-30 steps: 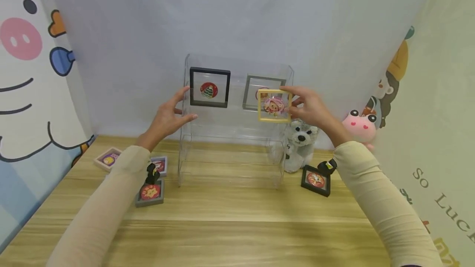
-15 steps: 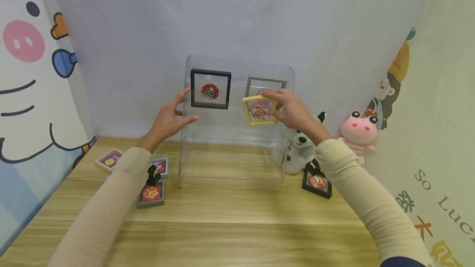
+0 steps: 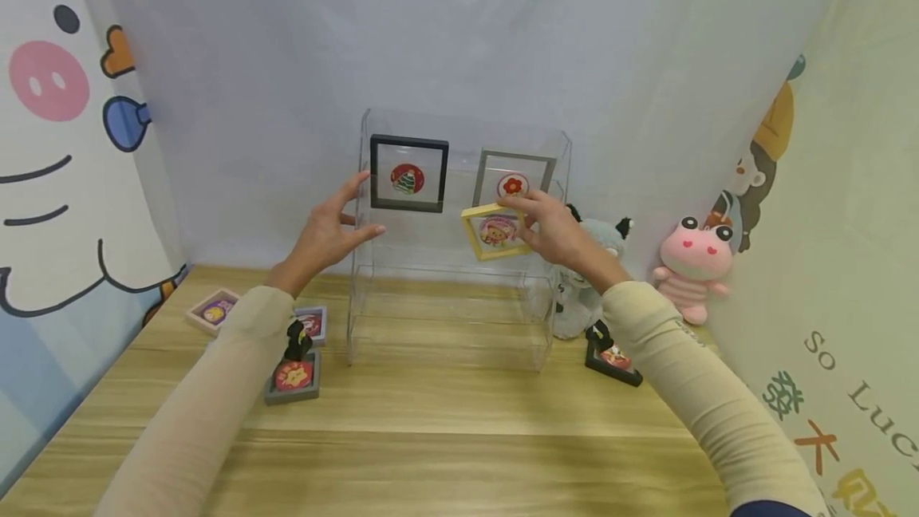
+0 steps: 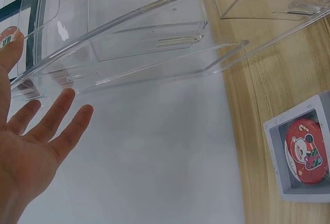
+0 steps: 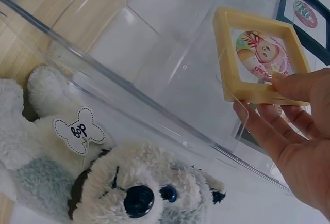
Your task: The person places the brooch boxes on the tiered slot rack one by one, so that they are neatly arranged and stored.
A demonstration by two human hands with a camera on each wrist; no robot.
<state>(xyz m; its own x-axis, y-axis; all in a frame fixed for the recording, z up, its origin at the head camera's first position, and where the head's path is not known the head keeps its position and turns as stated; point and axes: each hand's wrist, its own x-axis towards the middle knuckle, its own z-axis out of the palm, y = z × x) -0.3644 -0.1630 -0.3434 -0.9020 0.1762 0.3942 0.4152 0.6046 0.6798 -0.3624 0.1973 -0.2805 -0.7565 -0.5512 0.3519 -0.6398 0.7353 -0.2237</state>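
My right hand (image 3: pixel 556 234) pinches a small yellow display frame (image 3: pixel 495 231) by its right side, thumb on the front and fingers behind. The frame, holding a round pink cartoon badge, is tilted in front of a clear acrylic tiered stand (image 3: pixel 448 353), at the tier below the top one. On the stand's top tier, a black frame (image 3: pixel 407 179) with a Christmas tree badge stands at left and a grey frame (image 3: pixel 513 184) with a red flower badge at right. My left hand (image 3: pixel 323 231) is beside the stand's left panel, fingers extended and spread in the left wrist view.
On the wooden table, a grey frame (image 3: pixel 293 376), a lilac frame (image 3: pixel 312 324) and a pale pink frame (image 3: pixel 215 312) lie left of the stand. To its right are a plush dog (image 3: pixel 574 309), a pink plush toy (image 3: pixel 695 254) and a black frame (image 3: pixel 613 361).
My right hand has moved left and down with the yellow frame, which now leans at an angle. The flower badge behind it shows fully. My left hand has stayed in place.
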